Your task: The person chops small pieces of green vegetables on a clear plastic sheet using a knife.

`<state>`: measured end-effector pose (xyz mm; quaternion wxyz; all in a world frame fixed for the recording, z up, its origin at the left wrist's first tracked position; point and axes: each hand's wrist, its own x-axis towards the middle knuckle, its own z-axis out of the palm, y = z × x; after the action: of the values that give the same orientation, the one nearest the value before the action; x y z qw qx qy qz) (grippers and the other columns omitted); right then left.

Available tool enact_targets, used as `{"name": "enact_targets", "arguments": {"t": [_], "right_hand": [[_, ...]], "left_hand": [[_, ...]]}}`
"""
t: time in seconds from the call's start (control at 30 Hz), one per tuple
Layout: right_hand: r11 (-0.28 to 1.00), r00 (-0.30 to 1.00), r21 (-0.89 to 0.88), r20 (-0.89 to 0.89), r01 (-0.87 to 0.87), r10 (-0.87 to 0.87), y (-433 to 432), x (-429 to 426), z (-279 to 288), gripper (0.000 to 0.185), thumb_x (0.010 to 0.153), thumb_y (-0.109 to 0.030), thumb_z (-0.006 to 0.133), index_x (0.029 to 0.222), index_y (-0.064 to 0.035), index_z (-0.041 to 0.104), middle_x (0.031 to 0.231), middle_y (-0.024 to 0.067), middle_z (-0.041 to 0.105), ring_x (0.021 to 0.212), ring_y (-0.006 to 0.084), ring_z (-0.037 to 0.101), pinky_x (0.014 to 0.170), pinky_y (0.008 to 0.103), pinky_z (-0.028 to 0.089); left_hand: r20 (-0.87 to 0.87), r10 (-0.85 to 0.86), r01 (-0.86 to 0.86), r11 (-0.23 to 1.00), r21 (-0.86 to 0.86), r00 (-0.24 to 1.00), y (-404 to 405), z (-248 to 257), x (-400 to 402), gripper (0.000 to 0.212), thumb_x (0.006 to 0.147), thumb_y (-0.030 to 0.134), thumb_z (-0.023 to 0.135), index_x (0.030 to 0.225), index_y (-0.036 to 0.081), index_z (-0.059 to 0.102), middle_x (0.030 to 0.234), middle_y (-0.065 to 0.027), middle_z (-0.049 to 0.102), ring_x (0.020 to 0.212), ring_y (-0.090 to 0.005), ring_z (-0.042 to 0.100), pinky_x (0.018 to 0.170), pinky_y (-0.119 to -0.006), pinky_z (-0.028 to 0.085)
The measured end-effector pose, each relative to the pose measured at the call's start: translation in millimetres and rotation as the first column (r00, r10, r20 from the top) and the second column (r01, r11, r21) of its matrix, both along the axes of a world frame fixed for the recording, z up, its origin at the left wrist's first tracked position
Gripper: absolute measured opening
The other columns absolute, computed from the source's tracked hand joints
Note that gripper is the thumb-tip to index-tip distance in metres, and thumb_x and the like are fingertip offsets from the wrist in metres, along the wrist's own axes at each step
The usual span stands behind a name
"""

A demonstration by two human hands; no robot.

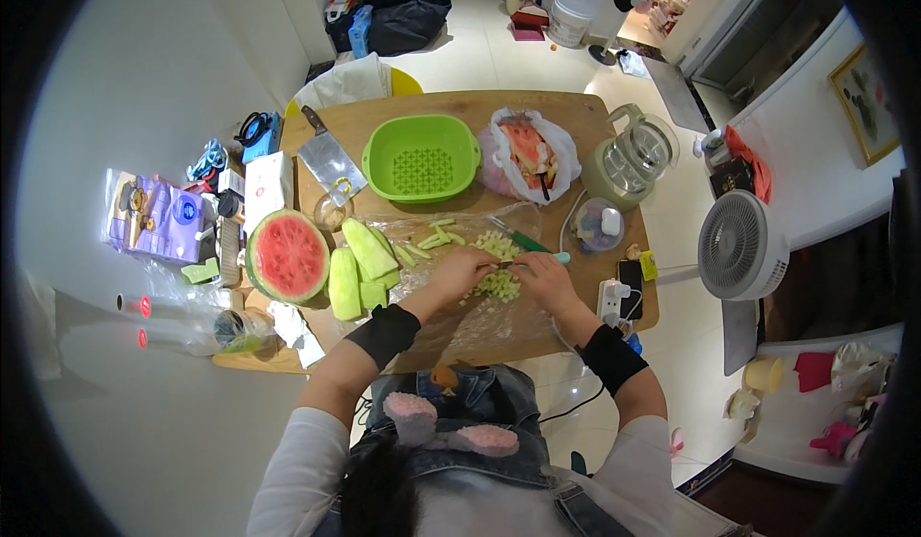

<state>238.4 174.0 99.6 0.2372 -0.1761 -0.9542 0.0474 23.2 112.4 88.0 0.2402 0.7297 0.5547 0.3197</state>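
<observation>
My left hand [460, 272] and my right hand [548, 282] meet over a heap of pale green diced rind [500, 289]. The fingers of both pinch a small dark object [506, 264], too small to make out. Just beyond my right hand lies a tool with a green handle [531, 242] and a narrow metal end. Thin rind strips [440, 237] are scattered past my left hand. Left of them, large peeled rind slabs [347, 285] overlap on clear plastic film [446, 332]. A cut watermelon half [291, 256] shows its red face upward.
At the back are a cleaver [331, 159], a green basket [424, 123] and a plastic bag of watermelon scraps [529, 152]. A glass-jug appliance [629, 159], a lidded tub [599, 224] and a power strip [610, 300] line the right side. Tissue packs [162, 217] and bottles [194, 332] crowd the left.
</observation>
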Motion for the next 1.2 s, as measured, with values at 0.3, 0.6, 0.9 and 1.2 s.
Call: {"name": "enact_targets", "arguments": {"t": [0.3,0.6,0.9,1.2], "right_hand": [[1.000,0.998,0.006,0.055,-0.027,0.026,1,10,-3,0.029,0.070,-0.005,0.061,0.099,-0.0080,0.061,0.101,0.0061,0.057,0.100,0.0241,0.056,0.086,0.0359,0.045],[0.997,0.998,0.054,0.034,-0.049,0.047,6,-3,-2,0.028,0.071,-0.006,0.060,0.099,-0.0055,0.059,0.103,0.0074,0.056,0.100,0.0245,0.055,0.089,0.0375,0.044],[0.998,0.998,-0.004,-0.032,0.062,-0.062,8,-7,-3,0.024,0.073,-0.003,0.058,0.097,-0.0047,0.058,0.099,0.0084,0.058,0.094,0.0270,0.056,0.083,0.0381,0.045],[0.576,0.897,-0.746,0.063,0.333,-0.437,-16,-38,-16,0.022,0.094,-0.018,0.047,0.109,-0.0021,0.050,0.102,0.0141,0.054,0.091,0.0281,0.055,0.081,0.0396,0.043]], "left_hand": [[0.091,0.082,-0.038,0.913,-0.407,0.992,7,-18,-10,0.028,0.085,0.020,0.060,0.111,0.011,0.064,0.103,-0.0164,0.064,0.092,-0.0330,0.061,0.077,-0.040,0.048],[-0.086,-0.123,0.094,0.956,-0.279,0.989,5,-4,0,0.039,0.091,0.030,0.053,0.125,0.009,0.055,0.116,-0.0135,0.059,0.110,-0.0329,0.052,0.097,-0.042,0.039],[-0.592,-0.155,0.283,0.951,0.129,0.791,2,7,-10,0.050,0.091,0.038,0.051,0.128,0.005,0.049,0.135,-0.0147,0.044,0.127,-0.0318,0.038,0.109,-0.042,0.027],[-0.421,0.139,0.071,0.892,0.446,0.897,35,62,-24,0.045,0.086,0.028,0.057,0.123,0.003,0.051,0.129,-0.0141,0.049,0.120,-0.0307,0.044,0.107,-0.044,0.030]]}}
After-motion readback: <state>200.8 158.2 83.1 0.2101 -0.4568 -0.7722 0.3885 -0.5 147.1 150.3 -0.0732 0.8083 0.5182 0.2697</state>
